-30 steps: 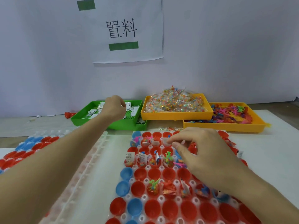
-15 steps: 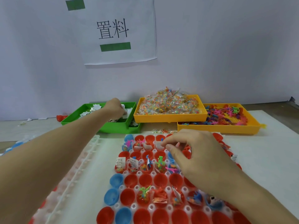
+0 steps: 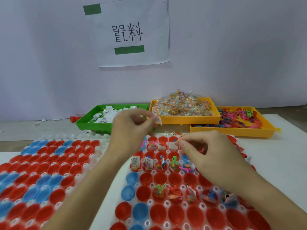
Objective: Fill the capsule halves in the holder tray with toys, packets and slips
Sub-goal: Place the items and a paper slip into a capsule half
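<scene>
Carrying a paper slip from the green bin back over the holder tray

Left hand (image 3: 131,128), which was reaching into the green bin (image 3: 93,124) of slips a second ago, is now hovering above the far edge of the holder tray (image 3: 166,203), its fingers curled and pinching a white paper slip (image 3: 158,121) at the tips; right hand (image 3: 214,156) is staying low over the tray's far rows, fingers curled, thumb and forefinger closing over a capsule half (image 3: 172,146), though whether they are gripping anything I cannot tell; filled halves are sitting in the far rows and one nearer row, while most red and blue halves toward the near edge are lying empty; judging by this, the slip is about to go into a far-row half, and much of the tray is waiting.
</scene>
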